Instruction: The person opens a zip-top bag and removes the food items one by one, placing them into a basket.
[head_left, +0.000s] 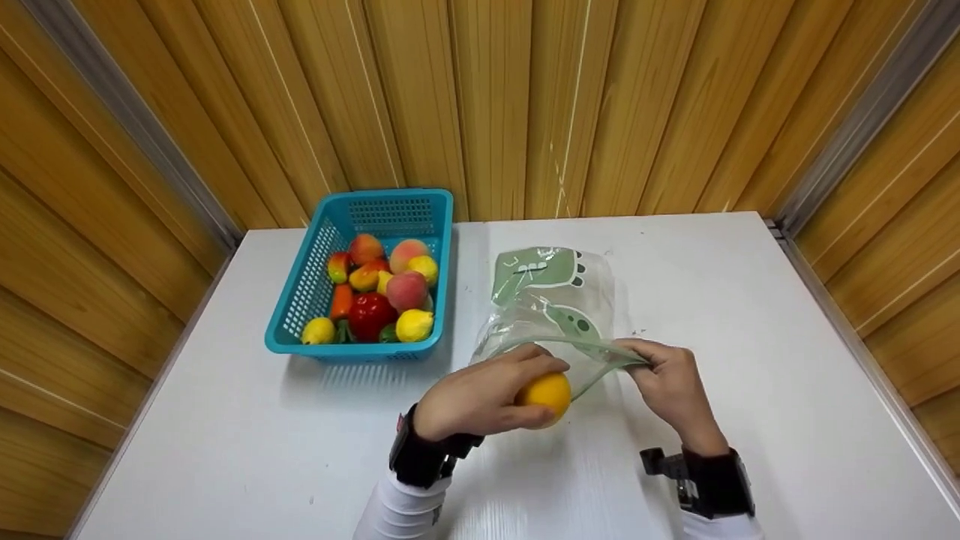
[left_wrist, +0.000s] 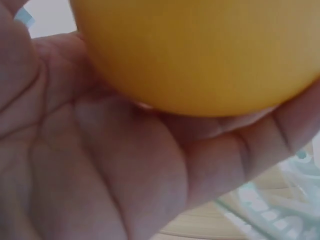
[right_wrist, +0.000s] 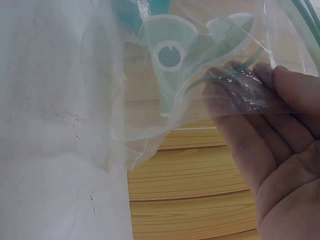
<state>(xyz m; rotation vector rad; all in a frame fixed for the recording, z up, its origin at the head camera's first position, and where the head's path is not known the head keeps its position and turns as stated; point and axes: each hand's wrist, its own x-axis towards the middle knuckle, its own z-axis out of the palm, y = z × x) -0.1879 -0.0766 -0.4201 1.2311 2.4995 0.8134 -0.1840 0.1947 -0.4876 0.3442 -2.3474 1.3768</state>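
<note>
Gripping an orange [head_left: 547, 396] in the left hand [head_left: 480, 397], fingers curling round the fruit from above, just at the mouth of a clear plastic bag [head_left: 551, 307]. Filling most of the left wrist view, the orange [left_wrist: 200, 50] sitting against the palm and curled fingers [left_wrist: 240, 150]. Pinching the near rim of the bag with the right hand [head_left: 671, 379], lifting that edge so the mouth is gaping toward the orange. Showing through the film in the right wrist view, the fingertips [right_wrist: 240, 85] pressing on the plastic, thumb on the other side, with a green printed shape on the bag [right_wrist: 170, 55] just beside them. Lying on the white desk [head_left: 750, 300] around the middle, the bag stretching away toward the far edge, green dinosaur print facing up. Hovering just above the desk surface near the front edge, both hands close together, orange touching the bag's rim.

Standing toward the far left corner of the desk, a blue basket [head_left: 431, 206] holding mixed toy fruit: peaches, lemons, a red pepper, a carrot. Sitting well apart from the hands, the basket just beside the bag's far end. Wearing black wrist mounts over white sleeves on both arms.
</note>
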